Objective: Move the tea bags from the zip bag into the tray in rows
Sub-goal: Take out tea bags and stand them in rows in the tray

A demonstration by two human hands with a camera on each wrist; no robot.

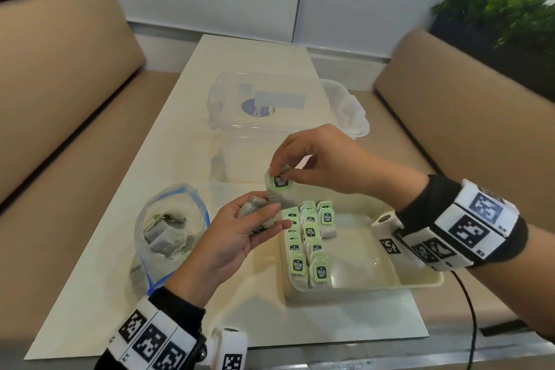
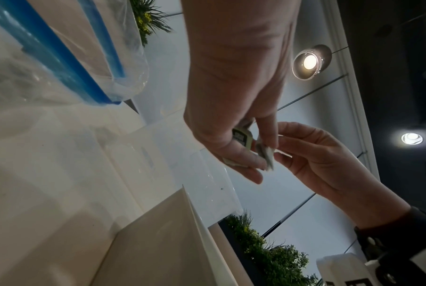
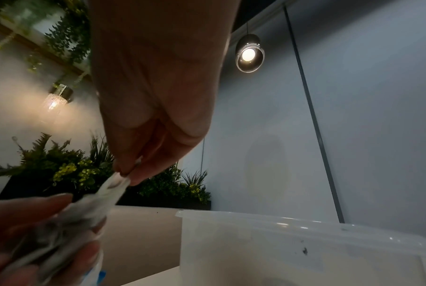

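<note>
My left hand (image 1: pixel 255 219) cups a small bunch of grey tea bags (image 1: pixel 250 209) just left of the cream tray (image 1: pixel 420 279). My right hand (image 1: pixel 285 171) pinches the top of one tea bag with a green tag (image 1: pixel 280 182) above that bunch, over the tray's far-left corner. In the tray, tea bags with green tags (image 1: pixel 309 237) lie in rows along the left side. The clear zip bag (image 1: pixel 168 237) with a blue seal lies open to the left, with more tea bags inside. The right wrist view shows the pinched tea bag (image 3: pixel 114 187); the left wrist view shows both hands on the bags (image 2: pixel 263 152).
A clear plastic box (image 1: pixel 270 129) with its lid stands behind the tray on the cream table (image 1: pixel 90 294). Tan sofas flank the table. A black cable (image 1: pixel 471 309) hangs from my right wrist near the tray's right edge.
</note>
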